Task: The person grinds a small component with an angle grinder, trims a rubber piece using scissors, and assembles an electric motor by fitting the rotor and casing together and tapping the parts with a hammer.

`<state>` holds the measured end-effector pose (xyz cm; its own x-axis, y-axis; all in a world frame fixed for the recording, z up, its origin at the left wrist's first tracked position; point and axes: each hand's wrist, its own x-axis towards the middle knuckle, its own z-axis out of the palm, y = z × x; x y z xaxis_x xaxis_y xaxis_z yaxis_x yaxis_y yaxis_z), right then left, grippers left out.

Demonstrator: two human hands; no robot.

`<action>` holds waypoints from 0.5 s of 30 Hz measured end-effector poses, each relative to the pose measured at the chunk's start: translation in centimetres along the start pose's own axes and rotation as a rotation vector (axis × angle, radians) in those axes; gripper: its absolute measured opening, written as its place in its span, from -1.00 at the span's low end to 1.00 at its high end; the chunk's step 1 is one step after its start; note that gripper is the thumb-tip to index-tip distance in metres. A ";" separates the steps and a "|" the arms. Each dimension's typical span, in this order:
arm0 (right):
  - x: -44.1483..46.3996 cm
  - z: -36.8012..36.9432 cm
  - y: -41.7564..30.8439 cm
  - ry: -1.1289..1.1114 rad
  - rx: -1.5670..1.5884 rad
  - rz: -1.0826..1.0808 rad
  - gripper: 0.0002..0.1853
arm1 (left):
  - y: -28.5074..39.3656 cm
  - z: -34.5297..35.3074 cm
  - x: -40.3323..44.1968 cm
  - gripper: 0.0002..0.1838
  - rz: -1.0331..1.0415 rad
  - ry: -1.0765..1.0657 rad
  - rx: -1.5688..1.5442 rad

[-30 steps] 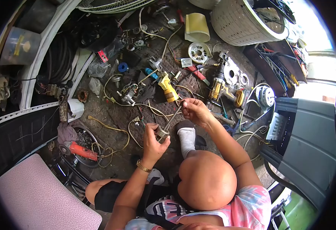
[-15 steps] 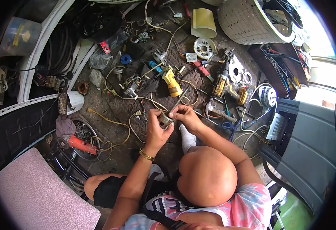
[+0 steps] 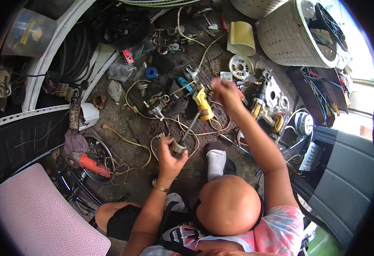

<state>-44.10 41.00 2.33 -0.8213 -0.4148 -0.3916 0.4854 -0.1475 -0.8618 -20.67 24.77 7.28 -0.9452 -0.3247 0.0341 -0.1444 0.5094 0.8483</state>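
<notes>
My left hand is closed around a round metal part, gripped between the thumb and fingers. From that part a thin metal rod sticks up toward the yellow tool housing. Up and to the right, my right hand hovers over the floor pieces, just right of the yellow housing. Its fingers look curled but are smeared by motion, so whether they hold anything is unclear. A yellow-and-black cordless drill lies to the right of that hand.
A red angle grinder lies at the left, near a pink-topped seat. Cords, a white slotted disc and a blue spool litter the floor. A perforated white drum stands at the back right, a grey panel at the right.
My right hand has let go of the round part and rod and moved up and away to the right. My left hand still holds the part, slightly lower. The view has shifted a little.
</notes>
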 end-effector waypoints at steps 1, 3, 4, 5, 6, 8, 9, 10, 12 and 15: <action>3.5 0.7 -1.0 0.073 -0.269 -0.238 -0.83 | -0.7 -0.6 -0.3 -0.50 -0.105 0.017 -0.108; 9.2 3.5 -2.7 0.096 -0.653 -0.368 -0.77 | -1.3 -1.7 0.2 -0.49 -0.179 0.026 -0.173; 12.5 4.7 -1.3 0.039 -0.803 -0.549 -0.70 | -1.5 -2.1 0.6 -0.48 -0.196 0.039 -0.183; 14.8 6.5 0.0 0.030 -0.972 -0.479 -0.66 | -1.7 -2.5 0.9 -0.47 -0.215 0.054 -0.193; 16.3 8.6 0.9 0.018 -1.140 -0.407 -0.62 | -1.8 -2.8 1.1 -0.47 -0.218 0.061 -0.186; 17.4 12.6 1.9 0.051 -1.413 -0.200 -0.57 | -1.9 -3.2 2.0 -0.45 -0.220 0.117 -0.168; 17.9 13.7 2.9 0.109 -1.522 -0.169 -0.56 | -1.8 -3.3 2.3 -0.45 -0.217 0.125 -0.168; 18.6 14.1 4.1 0.110 -1.522 -0.171 -0.56 | -1.8 -3.5 2.5 -0.45 -0.239 0.129 -0.168; 19.9 14.3 5.4 0.155 -1.552 -0.132 -0.54 | -2.0 -3.6 2.7 -0.44 -0.253 0.130 -0.167; 19.2 13.0 4.9 0.087 -1.368 -0.140 -0.53 | -2.9 -3.1 2.9 -0.44 -0.278 0.137 -0.227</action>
<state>-53.54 20.66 -5.24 -0.8788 -0.4058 -0.2512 -0.2395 0.8303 -0.5032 -22.07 19.86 6.54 -0.8292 -0.5367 -0.1563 -0.3062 0.2023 0.9302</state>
